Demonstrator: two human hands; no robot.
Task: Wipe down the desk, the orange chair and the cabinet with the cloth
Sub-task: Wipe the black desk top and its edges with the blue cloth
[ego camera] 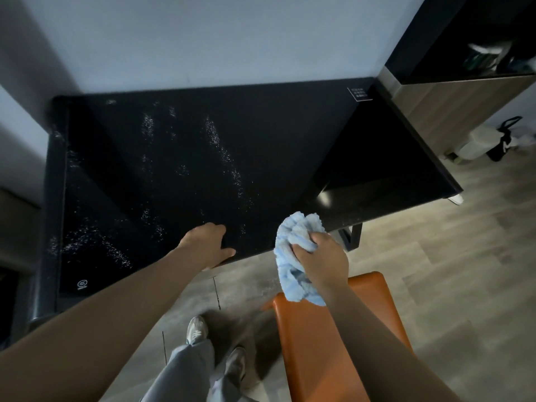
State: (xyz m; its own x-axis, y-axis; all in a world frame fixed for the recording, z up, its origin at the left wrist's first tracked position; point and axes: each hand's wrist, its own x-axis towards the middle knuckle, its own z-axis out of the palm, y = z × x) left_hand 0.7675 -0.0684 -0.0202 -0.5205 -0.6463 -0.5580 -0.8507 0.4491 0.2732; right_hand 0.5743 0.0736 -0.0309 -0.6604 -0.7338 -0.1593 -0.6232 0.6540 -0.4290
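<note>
Gripping the bunched blue cloth point(295, 236), the right hand point(322, 256) is hovering between the bench point(261, 140) edge and the orange chair point(333, 343), its fingertips hidden in the folds. The left hand point(210, 245) is resting released on the speckled bench edge. The cabinet point(452, 103) is running off frame, its shelf contents too blurred to identify.

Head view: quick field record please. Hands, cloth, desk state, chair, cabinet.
left hand: rests on the desk at its near edge
right hand: grips the cloth
cloth: light-blue fluffy cloth, bunched, held by the desk's near edge
desk: black glossy desk top, streaked with white specks
chair: orange padded chair, below the right forearm
cabinet: wood-fronted cabinet, at the desk's far right
</note>
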